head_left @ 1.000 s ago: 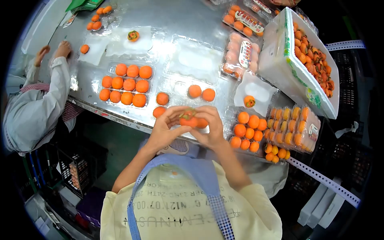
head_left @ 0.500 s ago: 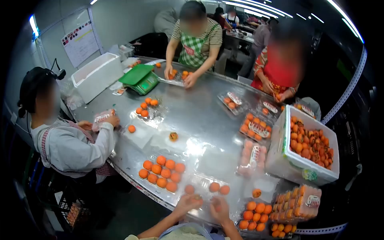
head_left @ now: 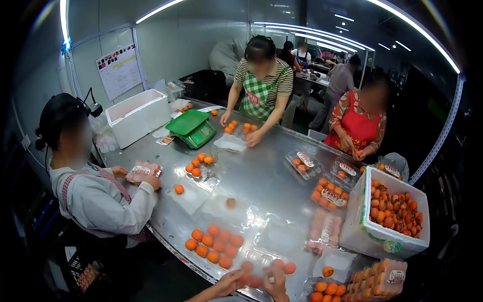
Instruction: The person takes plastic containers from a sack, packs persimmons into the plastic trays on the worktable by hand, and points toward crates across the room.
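My left hand (head_left: pixel 229 283) is at the near edge of a clear plastic tray (head_left: pixel 261 255), its fingers closed against an orange persimmon (head_left: pixel 245 279). Just to the right, my right hand (head_left: pixel 275 284) has curled fingers; whatever is between them is hidden. In the tray's far part sit a persimmon (head_left: pixel 246 266) on the left and a pair of persimmons (head_left: pixel 284 265) on the right. Left of this tray stands another tray filled with rows of persimmons (head_left: pixel 208 240), partly veiled by glare.
A foam box of persimmons (head_left: pixel 352 221) stands at right, near stacked packs (head_left: pixel 377 279) and sealed packs (head_left: pixel 324 229). A loose persimmon (head_left: pixel 328 272) lies on a white sheet. Co-workers handle packs at left (head_left: pixel 144 172) and across the table, beside a green scale (head_left: pixel 190 128).
The view has tilted upward, so the scene sits lower. My hands stay at the near tray, where more persimmons show between them. The co-worker across now has a white sheet before the fruit.
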A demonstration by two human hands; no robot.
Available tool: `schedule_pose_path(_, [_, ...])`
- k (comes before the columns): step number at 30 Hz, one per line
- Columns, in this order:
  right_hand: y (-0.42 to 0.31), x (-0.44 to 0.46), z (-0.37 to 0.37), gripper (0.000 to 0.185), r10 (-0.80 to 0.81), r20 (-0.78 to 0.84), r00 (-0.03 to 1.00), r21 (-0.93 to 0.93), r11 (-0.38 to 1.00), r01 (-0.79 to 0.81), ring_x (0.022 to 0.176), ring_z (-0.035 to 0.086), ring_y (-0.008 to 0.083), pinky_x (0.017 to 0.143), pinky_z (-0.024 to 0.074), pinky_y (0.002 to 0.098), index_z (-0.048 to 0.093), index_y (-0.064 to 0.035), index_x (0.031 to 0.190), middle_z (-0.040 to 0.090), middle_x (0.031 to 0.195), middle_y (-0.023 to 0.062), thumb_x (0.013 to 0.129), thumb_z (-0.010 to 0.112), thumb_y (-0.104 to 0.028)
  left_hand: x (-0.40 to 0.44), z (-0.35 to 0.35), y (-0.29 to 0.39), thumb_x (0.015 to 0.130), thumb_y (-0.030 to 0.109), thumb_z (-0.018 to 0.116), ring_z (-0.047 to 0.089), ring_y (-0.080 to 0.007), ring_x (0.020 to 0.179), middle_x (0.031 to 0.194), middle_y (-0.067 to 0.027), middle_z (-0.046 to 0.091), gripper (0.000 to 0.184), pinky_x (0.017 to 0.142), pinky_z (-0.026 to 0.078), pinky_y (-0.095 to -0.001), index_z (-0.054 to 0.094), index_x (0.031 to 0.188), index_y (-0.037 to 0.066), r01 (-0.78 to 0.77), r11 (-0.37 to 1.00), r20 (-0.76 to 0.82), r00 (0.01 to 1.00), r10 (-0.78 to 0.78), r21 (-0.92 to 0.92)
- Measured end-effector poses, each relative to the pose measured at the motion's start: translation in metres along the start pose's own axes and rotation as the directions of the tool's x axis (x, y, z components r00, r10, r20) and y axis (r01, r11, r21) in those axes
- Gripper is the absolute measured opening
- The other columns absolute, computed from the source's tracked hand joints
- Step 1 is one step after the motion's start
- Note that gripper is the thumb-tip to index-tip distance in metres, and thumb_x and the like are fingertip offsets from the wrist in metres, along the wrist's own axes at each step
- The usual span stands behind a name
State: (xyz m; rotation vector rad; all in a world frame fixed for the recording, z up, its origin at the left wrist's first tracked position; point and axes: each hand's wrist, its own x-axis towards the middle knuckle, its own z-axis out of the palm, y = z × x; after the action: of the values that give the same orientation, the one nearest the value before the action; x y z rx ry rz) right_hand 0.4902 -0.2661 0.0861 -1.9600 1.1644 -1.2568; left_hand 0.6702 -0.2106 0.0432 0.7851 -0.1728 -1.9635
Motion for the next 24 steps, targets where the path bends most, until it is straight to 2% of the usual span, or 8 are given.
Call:
schedule_pose_path(2, [0.000,0.005,0.009,0.012,-0.092,0.018,0.996,0.017,0.996,0.092,0.065,0.060,0.0209,0.060,0.0470,0.0303,0.062,-0.0016,0.085,0.062,0.076,0.0093,0.073,0.062,0.001,-0.005,0.000,0.012,0.092,0.024,0.051,0.060,-0.0215,0.094,0.108,-0.0099,0.059,0.032,0.082,0.050,-0.0326,0.048,0.116,0.003,-0.005,0.999,-0.019,1.000,0.006,0.052])
schedule_pose_path(5, [-0.022,0.013,0.022,0.012,0.056,0.087,0.995,0.132,0.989,-0.067,0.068,0.060,0.0220,0.062,0.0472,0.0315,0.063,-0.0029,0.086,0.063,0.078,0.0096,0.075,0.062,-0.005,-0.019,0.015,0.032,0.093,0.029,0.048,0.061,-0.0197,0.090,0.113,-0.0109,0.057,0.039,0.080,0.048,-0.0298,0.044,0.121,0.002,-0.023,0.990,-0.063,0.998,0.032,0.137])
schedule_pose_path(8, [-0.037,0.025,0.030,0.019,-0.114,0.144,0.983,0.051,0.993,0.108,0.067,0.064,0.0173,0.053,0.0516,0.0270,0.063,-0.0026,0.092,0.063,0.085,0.0093,0.075,0.061,0.005,-0.017,0.005,0.045,0.093,0.029,0.047,0.060,-0.0182,0.090,0.110,-0.0103,0.059,0.038,0.080,0.048,-0.0297,0.046,0.120,0.002,-0.030,0.992,0.004,1.000,0.030,0.123])
schedule_pose_path(12, [-0.038,0.024,0.039,0.021,-0.169,0.203,0.965,-0.062,0.981,0.185,0.066,0.064,0.0212,0.053,0.0511,0.0280,0.063,-0.0063,0.092,0.064,0.085,0.0101,0.074,0.061,0.003,-0.018,0.013,0.065,0.093,0.031,0.047,0.061,-0.0168,0.088,0.102,-0.0084,0.061,0.036,0.077,0.048,-0.0295,0.050,0.115,0.003,-0.030,0.991,0.017,0.999,0.028,0.127])
schedule_pose_path(16, [-0.033,0.018,0.050,0.020,-0.079,0.195,0.978,-0.097,0.990,0.099,0.064,0.064,0.0219,0.055,0.0511,0.0281,0.064,-0.0079,0.092,0.064,0.086,0.0095,0.074,0.062,0.000,0.002,-0.005,0.069,0.092,0.031,0.049,0.061,-0.0174,0.086,0.100,-0.0078,0.061,0.034,0.077,0.049,-0.0303,0.052,0.113,0.003,-0.032,0.993,0.047,0.999,0.027,0.113])
schedule_pose_path(17, [-0.031,0.016,0.053,0.018,-0.026,0.231,0.973,-0.082,0.996,0.046,0.069,0.062,0.0250,0.060,0.0499,0.0311,0.064,-0.0089,0.093,0.064,0.086,0.0105,0.076,0.060,-0.004,0.003,-0.004,0.072,0.093,0.033,0.048,0.061,-0.0178,0.085,0.101,-0.0083,0.061,0.036,0.077,0.048,-0.0302,0.052,0.113,0.004,-0.017,0.992,0.027,1.000,0.014,0.128])
schedule_pose_path(19, [-0.029,0.021,0.056,0.017,0.079,0.307,0.949,-0.070,0.996,-0.061,0.079,0.060,0.0313,0.068,0.0476,0.0371,0.064,-0.0107,0.094,0.064,0.084,0.0126,0.080,0.055,-0.012,0.023,-0.020,0.074,0.093,0.035,0.046,0.060,-0.0178,0.086,0.102,-0.0083,0.061,0.036,0.078,0.047,-0.0302,0.053,0.112,0.005,0.001,0.995,0.099,0.995,-0.011,0.100])
schedule_pose_path(24, [-0.025,0.039,0.056,0.018,0.030,0.309,0.950,-0.134,0.991,0.012,0.078,0.060,0.0304,0.069,0.0470,0.0370,0.064,-0.0076,0.094,0.063,0.083,0.0130,0.077,0.058,-0.008,0.039,-0.021,0.079,0.092,0.039,0.045,0.058,-0.0169,0.089,0.104,-0.0077,0.060,0.036,0.083,0.044,-0.0312,0.053,0.109,0.008,0.102,0.992,0.051,0.993,-0.107,0.080])
